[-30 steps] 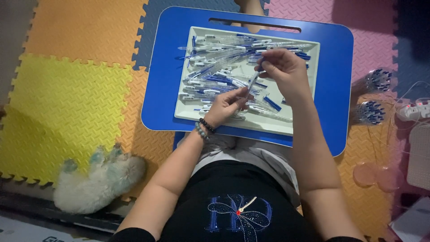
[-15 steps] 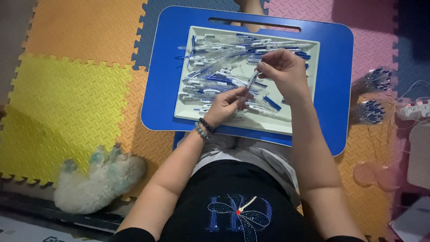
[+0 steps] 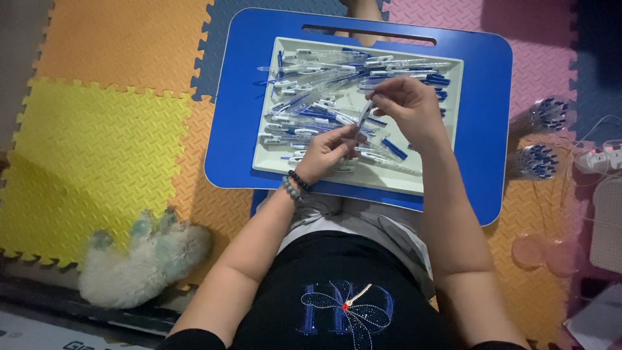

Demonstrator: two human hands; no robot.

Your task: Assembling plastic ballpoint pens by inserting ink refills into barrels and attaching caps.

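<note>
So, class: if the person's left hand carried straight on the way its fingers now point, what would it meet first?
The left hand points up and to the right, toward the clear pen that both hands hold. Just beyond it comes the right hand. Depth is hard to judge from above, so it might instead pass over the pens in the white tray.

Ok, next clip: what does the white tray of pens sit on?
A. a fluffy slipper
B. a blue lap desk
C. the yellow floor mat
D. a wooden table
B: the white tray lies on the blue lap desk across the person's legs, while the left hand and right hand hold one pen between them above the tray.
</note>
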